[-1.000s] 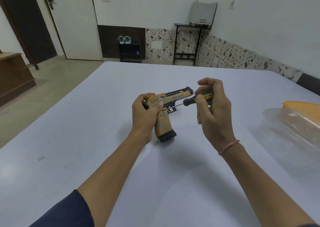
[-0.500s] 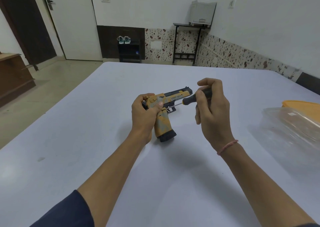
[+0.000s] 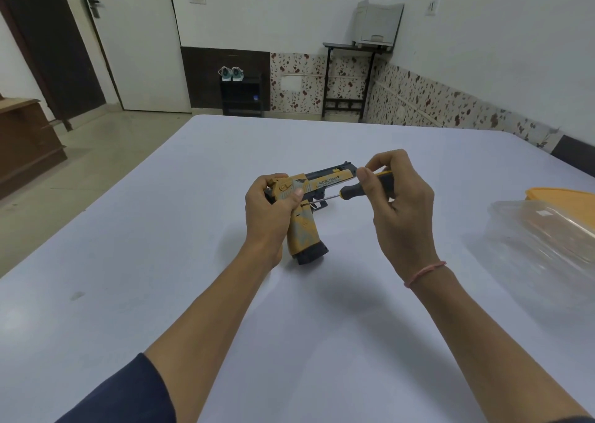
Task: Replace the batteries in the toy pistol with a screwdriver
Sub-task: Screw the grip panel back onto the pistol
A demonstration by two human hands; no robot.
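A yellow and black toy pistol (image 3: 306,229) stands on its grip base on the white table (image 3: 161,261), barrel pointing right and away. My left hand (image 3: 269,216) is wrapped around the rear of its slide and upper grip. My right hand (image 3: 399,210) holds a black and yellow screwdriver (image 3: 351,191) by the handle with the fingertips. The thin shaft runs left, and its tip meets the pistol's side just by my left thumb. The screw itself is hidden.
A clear plastic container (image 3: 544,232) lies at the table's right edge, with an orange lid (image 3: 563,197) behind it. Beyond the table are a door, a small shoe rack and a black stand holding a grey box.
My right fingers have shifted on the screwdriver handle, turning it, and more of the yellow handle stripe shows. The pistol and my left hand stay where they were.
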